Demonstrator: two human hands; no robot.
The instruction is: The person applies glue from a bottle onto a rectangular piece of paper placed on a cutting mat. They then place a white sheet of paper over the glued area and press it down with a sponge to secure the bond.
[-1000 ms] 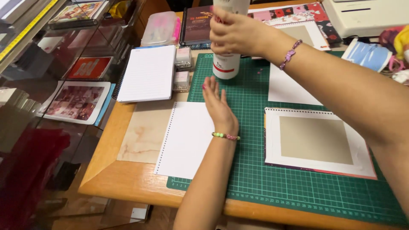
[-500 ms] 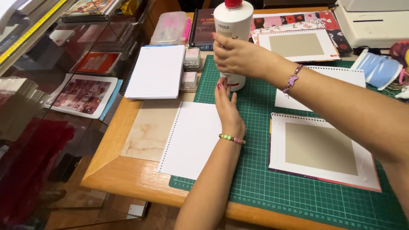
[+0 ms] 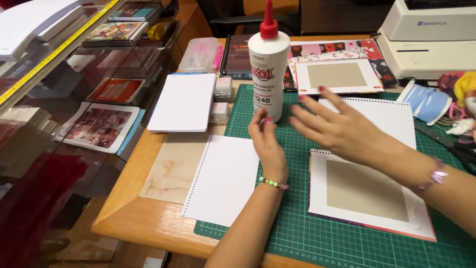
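Fingers of the left hand (image 3: 267, 149) are drawn together, tips just touching the base of the white glue bottle (image 3: 268, 69), which stands upright on the green cutting mat (image 3: 347, 238) at upper centre of the frame, red nozzle up. Right hand (image 3: 342, 129), centre right, hovers with fingers spread wide and blurred, holding nothing, just beside the bottle. Below the left hand lies a punched white sheet (image 3: 223, 181); under the right forearm sits a cover board with a tan centre (image 3: 364, 191). A lined notepad (image 3: 183, 101) rests on the wooden surface (image 3: 144, 226) at upper left.
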